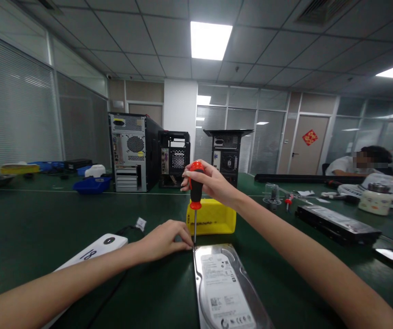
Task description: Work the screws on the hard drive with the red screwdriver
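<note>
The hard drive (225,288) lies flat on the green counter (39,228), label side up, directly in front of the person. Its long axis runs away from the camera, and its far short edge is the one nearest both hands.

The right hand (207,182) is closed around the red-and-black handle of a screwdriver (195,201). The tool stands close to upright, shaft pointing straight down. The tip meets the far left corner of the drive; whether it sits in a screw head is too small to tell.

The left hand (164,240) rests palm down on the counter just left of that corner, fingers curled loosely, holding nothing. Its fingertips touch or nearly touch the shaft at the tip. Of the two, the left hand is the nearer to the drive; the right sits above it, on the handle.

A yellow bin (213,219) stands just behind the drive's far edge. A white device (95,251) lies under the left forearm.
</note>
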Action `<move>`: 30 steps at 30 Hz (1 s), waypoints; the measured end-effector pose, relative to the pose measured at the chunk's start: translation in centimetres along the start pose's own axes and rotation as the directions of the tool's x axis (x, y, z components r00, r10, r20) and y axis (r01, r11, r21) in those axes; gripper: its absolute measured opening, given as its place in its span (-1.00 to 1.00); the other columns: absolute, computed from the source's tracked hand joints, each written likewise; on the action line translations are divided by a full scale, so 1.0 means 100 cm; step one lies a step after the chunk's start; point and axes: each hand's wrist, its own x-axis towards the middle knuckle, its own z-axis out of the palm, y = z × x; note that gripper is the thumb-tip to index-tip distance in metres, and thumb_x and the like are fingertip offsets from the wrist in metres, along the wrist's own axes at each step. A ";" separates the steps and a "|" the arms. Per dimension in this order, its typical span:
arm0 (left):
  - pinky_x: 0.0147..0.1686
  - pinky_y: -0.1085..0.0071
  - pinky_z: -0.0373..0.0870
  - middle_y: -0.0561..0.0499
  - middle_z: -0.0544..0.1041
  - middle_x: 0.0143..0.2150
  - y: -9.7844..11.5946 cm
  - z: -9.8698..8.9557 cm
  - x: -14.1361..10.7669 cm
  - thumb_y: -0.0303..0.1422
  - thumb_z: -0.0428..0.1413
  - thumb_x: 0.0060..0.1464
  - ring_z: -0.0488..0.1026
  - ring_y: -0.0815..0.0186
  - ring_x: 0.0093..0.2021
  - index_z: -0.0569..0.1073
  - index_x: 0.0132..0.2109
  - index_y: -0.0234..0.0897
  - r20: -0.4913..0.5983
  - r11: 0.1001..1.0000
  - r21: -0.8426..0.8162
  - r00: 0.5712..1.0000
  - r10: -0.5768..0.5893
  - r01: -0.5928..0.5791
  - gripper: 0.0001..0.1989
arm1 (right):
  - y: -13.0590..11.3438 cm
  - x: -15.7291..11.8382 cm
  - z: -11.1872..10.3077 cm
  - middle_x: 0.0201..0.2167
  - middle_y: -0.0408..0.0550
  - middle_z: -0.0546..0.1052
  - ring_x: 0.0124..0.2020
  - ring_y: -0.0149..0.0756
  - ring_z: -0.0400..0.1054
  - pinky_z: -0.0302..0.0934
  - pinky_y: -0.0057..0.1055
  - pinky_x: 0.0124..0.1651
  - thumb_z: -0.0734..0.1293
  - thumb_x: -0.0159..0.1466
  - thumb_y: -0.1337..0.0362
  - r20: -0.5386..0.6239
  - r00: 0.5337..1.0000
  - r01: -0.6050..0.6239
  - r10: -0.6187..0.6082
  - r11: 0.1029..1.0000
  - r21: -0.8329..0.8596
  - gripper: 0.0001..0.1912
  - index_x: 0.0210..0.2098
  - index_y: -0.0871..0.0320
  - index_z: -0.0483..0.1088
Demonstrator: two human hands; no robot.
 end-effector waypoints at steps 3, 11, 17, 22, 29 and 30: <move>-0.22 0.50 0.25 0.03 0.45 -0.20 0.000 0.001 0.000 -0.29 0.06 0.07 0.39 0.35 -0.21 0.52 -0.26 -0.19 0.010 1.000 0.020 1.000 0.009 -0.009 -0.83 | 0.007 0.001 0.004 -0.50 -0.21 0.36 -0.50 -0.47 0.31 0.27 -0.38 -0.32 0.36 0.07 0.31 -0.046 0.998 0.043 -0.044 0.999 -0.030 -0.75 -0.33 0.15 0.19; -0.22 0.51 0.24 0.04 0.46 -0.22 -0.003 0.002 0.000 -0.27 0.06 0.06 0.38 0.35 -0.21 0.51 -0.26 -0.19 -0.003 1.000 0.012 1.000 0.025 -0.025 -0.83 | 0.005 0.001 0.000 -0.43 -0.18 0.33 -0.48 -0.43 0.26 0.27 -0.38 -0.42 0.14 0.21 0.15 0.110 0.994 -0.041 0.026 0.990 0.132 -0.78 -0.17 0.05 0.22; -0.20 0.52 0.24 0.05 0.47 -0.23 0.000 0.002 0.000 -0.28 0.06 0.07 0.39 0.37 -0.21 0.52 -0.26 -0.19 -0.006 1.000 0.013 1.000 0.024 -0.024 -0.84 | 0.004 0.003 0.001 -0.44 -0.16 0.36 -0.43 -0.44 0.31 0.30 -0.41 -0.32 0.30 0.13 0.24 -0.030 0.999 0.038 -0.037 0.999 0.012 -0.81 -0.28 0.15 0.26; -0.22 0.52 0.24 0.05 0.46 -0.22 0.002 0.000 0.000 -0.27 0.05 0.08 0.39 0.36 -0.21 0.51 -0.25 -0.18 0.010 1.000 0.016 1.000 0.026 -0.026 -0.82 | 0.006 0.002 0.006 -0.48 -0.20 0.37 -0.51 -0.49 0.30 0.27 -0.44 -0.38 0.34 0.08 0.22 -0.065 0.998 0.012 -0.013 1.000 -0.027 -0.74 -0.35 0.14 0.16; -0.22 0.51 0.25 0.03 0.47 -0.23 0.003 0.001 -0.001 -0.24 0.04 0.08 0.39 0.36 -0.21 0.52 -0.27 -0.21 -0.007 1.000 0.013 1.000 0.015 -0.015 -0.79 | 0.007 0.001 0.005 -0.52 -0.25 0.29 -0.59 -0.51 0.21 0.17 -0.50 -0.50 0.19 0.19 0.08 -0.029 0.999 -0.033 0.037 0.993 0.110 -0.77 -0.26 0.08 0.16; -0.22 0.51 0.25 0.03 0.47 -0.22 0.003 0.001 -0.002 -0.24 0.05 0.07 0.39 0.36 -0.21 0.52 -0.27 -0.21 -0.006 1.000 0.012 1.000 0.013 -0.013 -0.80 | 0.007 0.001 0.004 -0.50 -0.23 0.30 -0.58 -0.50 0.23 0.19 -0.48 -0.48 0.16 0.20 0.07 -0.015 0.999 -0.041 0.043 0.991 0.128 -0.76 -0.25 0.08 0.17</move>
